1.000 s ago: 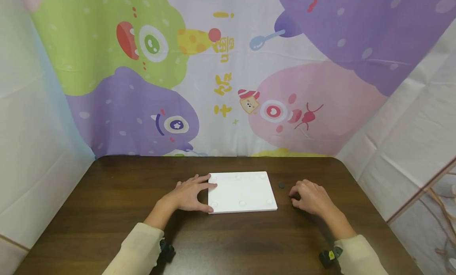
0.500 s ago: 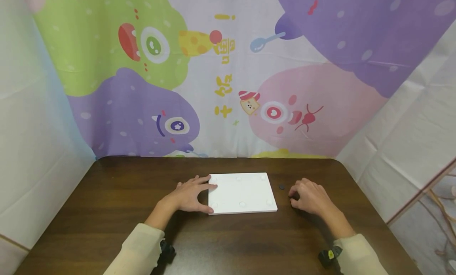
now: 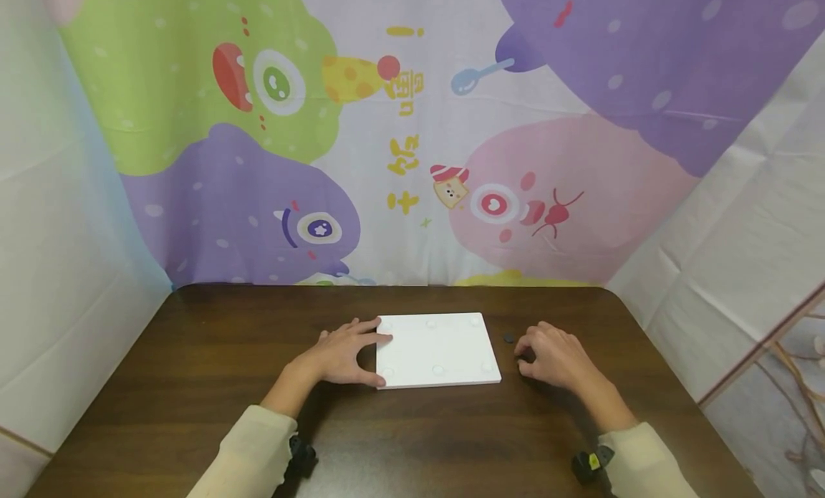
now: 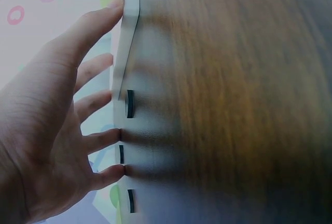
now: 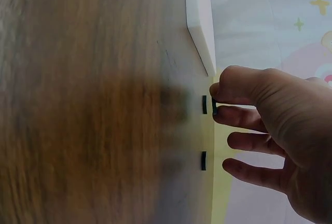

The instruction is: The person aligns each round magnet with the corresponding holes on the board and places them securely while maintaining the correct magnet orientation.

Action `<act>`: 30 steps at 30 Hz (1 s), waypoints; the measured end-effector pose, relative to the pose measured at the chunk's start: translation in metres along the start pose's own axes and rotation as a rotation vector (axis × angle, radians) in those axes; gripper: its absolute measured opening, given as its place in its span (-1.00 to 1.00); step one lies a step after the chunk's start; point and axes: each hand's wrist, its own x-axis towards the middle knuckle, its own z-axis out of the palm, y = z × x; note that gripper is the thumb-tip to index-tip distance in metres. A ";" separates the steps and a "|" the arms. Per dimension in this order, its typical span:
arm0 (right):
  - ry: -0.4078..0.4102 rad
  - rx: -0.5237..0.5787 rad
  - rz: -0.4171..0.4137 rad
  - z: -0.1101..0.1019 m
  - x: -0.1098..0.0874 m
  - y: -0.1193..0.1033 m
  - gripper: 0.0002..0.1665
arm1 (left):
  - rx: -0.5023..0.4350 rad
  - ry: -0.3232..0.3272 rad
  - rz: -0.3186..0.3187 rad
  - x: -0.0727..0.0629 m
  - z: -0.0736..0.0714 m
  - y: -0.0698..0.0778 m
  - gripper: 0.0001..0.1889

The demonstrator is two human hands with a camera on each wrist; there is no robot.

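Observation:
A flat white board (image 3: 428, 347) with several shallow round recesses lies on the table. My left hand (image 3: 344, 351) is spread at its left side, thumb at the near corner and fingertips along the left edge and top. Right of the board, my right hand (image 3: 554, 355) pinches a small dark disc (image 5: 215, 106) between thumb and index finger, with the other fingers loosely bent. One dark disc (image 3: 509, 338) lies between board and right hand. The right wrist view shows another disc (image 5: 204, 161) on the table. Dark discs (image 4: 129, 103) also lie by the left fingers, hidden in the head view.
The board and discs rest on a dark brown wooden table (image 3: 387, 441). A cartoon-printed curtain (image 3: 399, 247) hangs behind its far edge, and white cloth walls (image 3: 728, 254) flank both sides. Wrist cameras (image 3: 301, 455) sit on both sleeves.
My right hand has moved slightly left, closer to the board. The left hand, the board and the disc between board and right hand have stayed in place.

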 end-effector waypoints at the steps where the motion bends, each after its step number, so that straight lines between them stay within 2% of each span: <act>1: 0.001 0.003 -0.001 0.001 0.000 -0.001 -0.89 | 0.000 -0.001 -0.001 0.000 0.000 0.000 -0.03; 30: 0.020 -0.007 -0.071 0.002 0.012 -0.029 -0.90 | 0.005 -0.001 0.001 0.000 0.000 0.000 -0.04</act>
